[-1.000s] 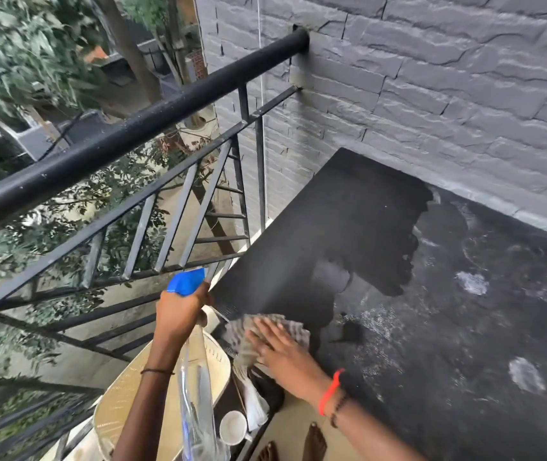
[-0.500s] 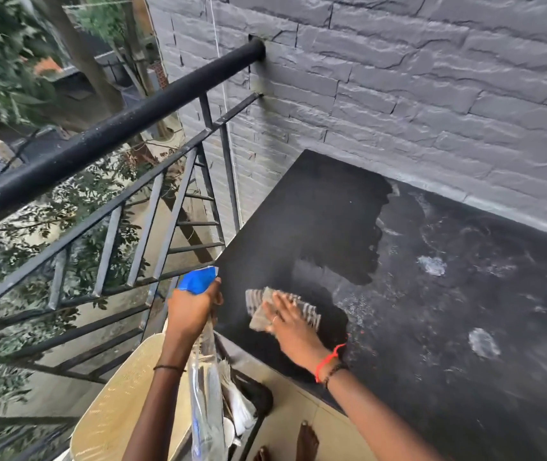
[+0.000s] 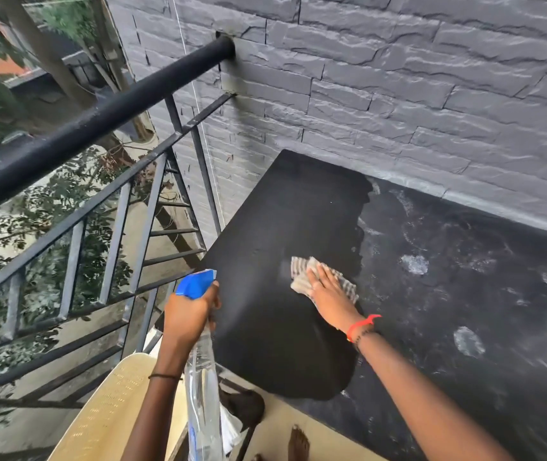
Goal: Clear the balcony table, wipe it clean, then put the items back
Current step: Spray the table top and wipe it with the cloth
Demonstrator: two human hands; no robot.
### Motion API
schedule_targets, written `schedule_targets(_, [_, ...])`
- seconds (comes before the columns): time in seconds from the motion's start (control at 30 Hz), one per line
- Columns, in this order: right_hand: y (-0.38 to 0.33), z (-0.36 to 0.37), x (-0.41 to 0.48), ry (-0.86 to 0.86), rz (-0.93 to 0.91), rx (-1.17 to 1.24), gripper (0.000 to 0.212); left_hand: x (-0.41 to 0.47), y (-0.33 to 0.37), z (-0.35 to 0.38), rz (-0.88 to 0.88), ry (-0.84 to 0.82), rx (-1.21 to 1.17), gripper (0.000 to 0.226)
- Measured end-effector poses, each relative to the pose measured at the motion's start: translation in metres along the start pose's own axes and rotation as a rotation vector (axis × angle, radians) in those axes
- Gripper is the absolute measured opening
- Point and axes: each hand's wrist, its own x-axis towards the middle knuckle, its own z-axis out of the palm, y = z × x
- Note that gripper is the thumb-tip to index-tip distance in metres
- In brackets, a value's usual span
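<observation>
On the cleared table (image 3: 282, 211), the right hand (image 3: 330, 294) is pressing flat, close-set fingers onto the cloth (image 3: 305, 269) while the left hand (image 3: 189, 314) is gripping the spray bottle (image 3: 202, 387); its nine o'clock side is looking clean (three o'clock dusty, items unreturned)

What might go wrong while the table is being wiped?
The left hand holds the spray bottle beside the table corner, near the railing; a loose grip might drop it. The right hand presses a cloth; white foam spots lie unwiped on the right and might dry into marks.
</observation>
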Motion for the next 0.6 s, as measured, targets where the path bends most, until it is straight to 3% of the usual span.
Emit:
schedule_targets(0.17, [-0.063, 0.011, 0.036, -0.02, -0.1, -0.025, 0.064, 0.009, 0.004, 0.008, 0.016, -0.008, 0.013, 0.029])
schedule_targets(0.37, [-0.072, 0.025, -0.032, -0.003, -0.368, -0.041, 0.071, 0.032, 0.017, 0.02, 0.029, -0.007, 0.053, 0.025])
schedule_targets(0.5, [-0.016, 0.016, -0.038, -0.098, -0.24, -0.043, 0.069, 0.049, 0.025, 0.028, 0.044, -0.003, 0.079, 0.026])
schedule_targets(0.6, [0.008, 0.006, 0.008, -0.036, -0.17, -0.092, 0.067, 0.058, 0.028, 0.033, 0.031, 0.012, 0.054, 0.027])
